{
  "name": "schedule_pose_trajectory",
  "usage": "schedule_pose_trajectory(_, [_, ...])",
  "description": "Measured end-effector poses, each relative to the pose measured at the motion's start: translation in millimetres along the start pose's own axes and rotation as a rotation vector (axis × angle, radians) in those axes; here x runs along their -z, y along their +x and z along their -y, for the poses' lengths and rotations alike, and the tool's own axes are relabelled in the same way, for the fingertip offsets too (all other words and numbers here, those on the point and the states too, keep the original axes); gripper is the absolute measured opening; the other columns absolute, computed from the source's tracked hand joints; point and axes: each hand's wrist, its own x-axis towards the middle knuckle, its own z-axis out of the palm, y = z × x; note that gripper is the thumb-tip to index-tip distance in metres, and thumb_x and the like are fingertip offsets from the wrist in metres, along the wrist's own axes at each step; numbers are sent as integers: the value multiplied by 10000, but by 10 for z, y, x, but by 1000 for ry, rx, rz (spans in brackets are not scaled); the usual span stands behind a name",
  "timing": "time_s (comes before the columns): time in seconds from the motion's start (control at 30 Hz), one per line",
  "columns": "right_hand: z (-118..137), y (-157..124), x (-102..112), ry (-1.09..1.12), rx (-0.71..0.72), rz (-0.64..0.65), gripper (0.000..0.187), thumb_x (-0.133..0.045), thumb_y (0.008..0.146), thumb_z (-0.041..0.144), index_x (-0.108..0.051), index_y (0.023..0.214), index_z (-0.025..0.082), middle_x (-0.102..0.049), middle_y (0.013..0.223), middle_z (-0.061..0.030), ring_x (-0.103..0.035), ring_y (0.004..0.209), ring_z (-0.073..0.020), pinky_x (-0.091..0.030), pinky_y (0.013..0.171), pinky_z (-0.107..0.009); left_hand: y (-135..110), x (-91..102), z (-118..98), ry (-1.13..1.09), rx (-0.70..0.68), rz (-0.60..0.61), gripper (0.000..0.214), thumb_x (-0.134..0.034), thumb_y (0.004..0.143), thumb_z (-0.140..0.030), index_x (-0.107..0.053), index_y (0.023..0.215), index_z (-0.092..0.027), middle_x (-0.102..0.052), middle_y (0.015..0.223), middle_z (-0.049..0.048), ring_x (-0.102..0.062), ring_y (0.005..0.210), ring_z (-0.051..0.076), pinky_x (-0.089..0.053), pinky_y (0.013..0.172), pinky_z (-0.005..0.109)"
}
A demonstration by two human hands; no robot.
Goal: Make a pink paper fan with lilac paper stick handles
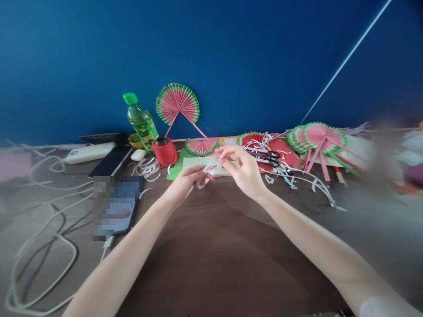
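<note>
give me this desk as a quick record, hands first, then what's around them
left hand: holding a small white-and-red piece
right hand: fingers close to that piece, contact unclear
behind: pink-and-green fan against a blue wall
left side: green-capped bottle, red spool, phone with cable plugged in
right side: scissors among paper strips, overlapping fans
surface: dark brown desk

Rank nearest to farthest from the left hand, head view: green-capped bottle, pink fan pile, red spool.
1. Red spool: beyond the left hand, slightly left.
2. Green-capped bottle: left of the spool, farther back.
3. Pink fan pile: far right, past the right hand.
</note>
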Motion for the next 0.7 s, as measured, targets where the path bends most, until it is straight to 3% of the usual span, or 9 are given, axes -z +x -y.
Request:
schedule_pose_trajectory(0.17, [53,21,29,89,-89,53,150,-584,820,336,-517,786,206,-660,822,-18,-620,819,-153,-484,744,-326,-30,-46,-79,-78,24,-9,153,-571,701,-164,-675,794,-98,-583,609,10,-457,567,80,-340,566,218])
schedule_pose_trajectory(0.33, [82,21,21,188,-128,46,178,-585,820,353,-497,793,201,-659,781,-18,-641,762,-142,-506,742,-313,-69,-68,-142,-66,59,19,152,-551,725,-161,-671,794,-97,-594,673,30,-486,611,93,-363,611,231])
schedule_pose_trajectory(0.57, [214,-126,-70,-39,-25,110,63,-548,845,262,-536,825,203,-661,786,-4,-641,733,-124,-495,649,-250,-77,-167,-95,-74,-64,-98,125,-551,715,-141,-629,620,-116,-529,606,11,-443,578,92,-355,569,236])
schedule_pose_trajectory(0.7, [278,-196,-109,-123,12,157,43,-520,858,221,-559,846,208,-669,821,-3,-633,725,-114,-490,648,-240,-95,-219,-133,-170,-14,-93,79,-558,681,-104,-636,679,-110,-570,653,35,-508,622,123,-408,590,251])
